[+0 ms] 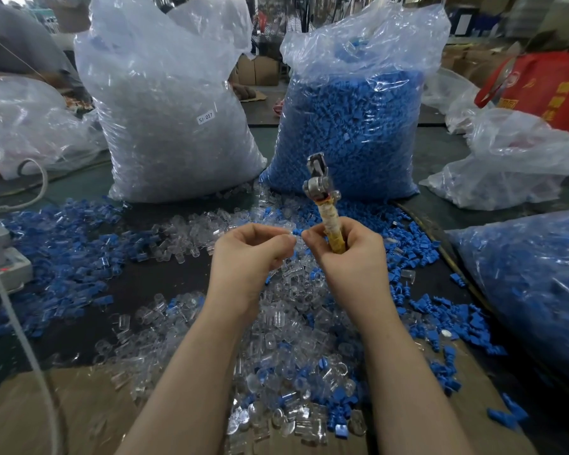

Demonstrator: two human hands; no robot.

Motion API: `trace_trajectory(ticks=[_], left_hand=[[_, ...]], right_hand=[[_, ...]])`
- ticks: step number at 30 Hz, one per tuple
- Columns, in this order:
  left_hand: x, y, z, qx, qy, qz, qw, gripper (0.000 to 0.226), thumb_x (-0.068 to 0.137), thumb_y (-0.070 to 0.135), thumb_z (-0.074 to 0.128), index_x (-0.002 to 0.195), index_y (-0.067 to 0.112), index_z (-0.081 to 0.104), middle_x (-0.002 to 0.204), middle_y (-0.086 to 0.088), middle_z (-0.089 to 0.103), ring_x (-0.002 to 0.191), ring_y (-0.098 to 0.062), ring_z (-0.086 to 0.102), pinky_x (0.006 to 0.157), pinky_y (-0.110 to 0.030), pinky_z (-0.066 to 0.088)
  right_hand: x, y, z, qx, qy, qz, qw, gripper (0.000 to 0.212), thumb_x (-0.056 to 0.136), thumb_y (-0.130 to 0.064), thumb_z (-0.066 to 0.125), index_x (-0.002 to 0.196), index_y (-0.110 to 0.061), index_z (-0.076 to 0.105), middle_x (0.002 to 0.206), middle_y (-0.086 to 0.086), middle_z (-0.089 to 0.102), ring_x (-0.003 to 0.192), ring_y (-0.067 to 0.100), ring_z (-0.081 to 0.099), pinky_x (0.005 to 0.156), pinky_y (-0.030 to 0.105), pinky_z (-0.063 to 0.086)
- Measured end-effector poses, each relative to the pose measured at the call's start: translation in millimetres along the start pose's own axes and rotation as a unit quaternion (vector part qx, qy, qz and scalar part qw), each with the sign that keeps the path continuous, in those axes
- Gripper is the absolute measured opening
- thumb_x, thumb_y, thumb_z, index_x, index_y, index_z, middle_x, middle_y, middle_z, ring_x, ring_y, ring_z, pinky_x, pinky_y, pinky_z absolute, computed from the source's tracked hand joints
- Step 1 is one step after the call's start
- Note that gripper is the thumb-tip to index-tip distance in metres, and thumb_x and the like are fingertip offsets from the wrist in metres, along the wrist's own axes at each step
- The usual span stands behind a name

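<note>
My right hand [349,251] grips the taped yellow handle of a metal hand tool [321,188] that points upward, and its fingertips pinch a small blue plastic piece [297,232]. My left hand [248,249] pinches a small clear plastic piece [289,239] right beside the blue one; the two parts meet between my fingertips. Below my hands lies a heap of loose clear pieces [286,343] mixed with blue pieces [63,244] on the dark table.
A tall bag of clear parts [171,103] and a tall bag of blue parts [352,119] stand behind the heap. Another bag of blue parts [532,284] lies at right. Crumpled plastic bags [513,162], a red bag [546,87], a white device [0,261] and cardboard [79,415] surround the table.
</note>
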State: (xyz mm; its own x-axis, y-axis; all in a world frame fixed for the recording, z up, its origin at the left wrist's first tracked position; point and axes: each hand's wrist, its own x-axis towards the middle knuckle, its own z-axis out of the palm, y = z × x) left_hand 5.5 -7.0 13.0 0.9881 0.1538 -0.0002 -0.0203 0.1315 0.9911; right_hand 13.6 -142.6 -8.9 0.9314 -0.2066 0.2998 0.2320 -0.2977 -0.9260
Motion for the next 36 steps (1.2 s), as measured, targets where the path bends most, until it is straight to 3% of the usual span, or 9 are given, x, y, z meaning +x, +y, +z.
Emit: trace_trajectory(ticks=[5, 14, 23, 28, 32, 36], left_hand=[[-2.1, 1.3, 2.5, 0.021, 0.007, 0.044, 0.999, 0.013, 0.076, -0.004, 0.076, 0.078, 0.008, 0.070, 0.067, -0.001, 0.070, 0.060, -0.006, 0.063, 0.055, -0.014, 0.047], [-3.9, 2.2, 5.2, 0.052, 0.024, 0.074, 0.996, 0.011, 0.076, -0.004, 0.077, 0.078, 0.006, 0.072, 0.069, -0.005, 0.071, 0.060, -0.006, 0.064, 0.059, -0.015, 0.049], [-8.0, 4.4, 9.5, 0.082, 0.036, 0.084, 0.992, 0.010, 0.076, -0.001, 0.079, 0.079, 0.007, 0.074, 0.075, -0.008, 0.074, 0.071, -0.016, 0.070, 0.069, -0.022, 0.058], [-7.1, 3.5, 8.8, 0.109, 0.044, 0.085, 0.989, 0.013, 0.076, 0.001, 0.079, 0.078, 0.013, 0.074, 0.073, -0.003, 0.074, 0.071, -0.013, 0.070, 0.067, -0.019, 0.056], [-5.3, 1.6, 8.5, 0.126, 0.061, 0.087, 0.986, 0.010, 0.076, 0.011, 0.082, 0.077, 0.016, 0.074, 0.072, 0.000, 0.073, 0.072, -0.015, 0.070, 0.068, -0.025, 0.058], [-3.9, -0.2, 8.5, 0.139, 0.087, 0.102, 0.981, 0.008, 0.080, 0.015, 0.079, 0.076, 0.018, 0.073, 0.070, -0.001, 0.072, 0.071, -0.023, 0.069, 0.067, -0.035, 0.059]], right_hand=[[-1.3, -1.2, 0.5, -0.009, 0.005, -0.013, 1.000, 0.018, 0.084, -0.033, 0.074, 0.076, -0.021, 0.063, 0.061, -0.010, 0.059, 0.054, 0.005, 0.048, 0.059, 0.041, 0.049], [-1.2, -2.7, 2.1, -0.022, 0.011, -0.015, 1.000, 0.027, 0.075, -0.048, 0.064, 0.072, -0.022, 0.061, 0.061, -0.007, 0.059, 0.054, 0.010, 0.047, 0.058, 0.043, 0.050], [-2.2, -4.9, 0.2, -0.020, 0.001, -0.010, 1.000, 0.019, 0.084, -0.036, 0.071, 0.075, -0.022, 0.063, 0.067, -0.004, 0.063, 0.058, 0.018, 0.055, 0.060, 0.048, 0.053], [-1.5, -2.6, -1.6, -0.007, -0.025, -0.019, 0.999, 0.016, 0.091, -0.029, 0.069, 0.080, -0.018, 0.067, 0.056, -0.006, 0.053, 0.051, 0.004, 0.041, 0.050, 0.034, 0.040], [-1.2, -0.4, -1.9, 0.000, -0.047, -0.017, 0.999, 0.014, 0.093, -0.026, 0.065, 0.080, -0.019, 0.067, 0.050, -0.014, 0.049, 0.047, 0.003, 0.038, 0.046, 0.020, 0.034], [-0.5, -1.6, -1.6, 0.007, -0.079, 0.000, 0.997, 0.010, 0.094, -0.024, 0.065, 0.085, -0.019, 0.068, 0.052, -0.012, 0.051, 0.046, 0.003, 0.039, 0.046, 0.021, 0.038]])
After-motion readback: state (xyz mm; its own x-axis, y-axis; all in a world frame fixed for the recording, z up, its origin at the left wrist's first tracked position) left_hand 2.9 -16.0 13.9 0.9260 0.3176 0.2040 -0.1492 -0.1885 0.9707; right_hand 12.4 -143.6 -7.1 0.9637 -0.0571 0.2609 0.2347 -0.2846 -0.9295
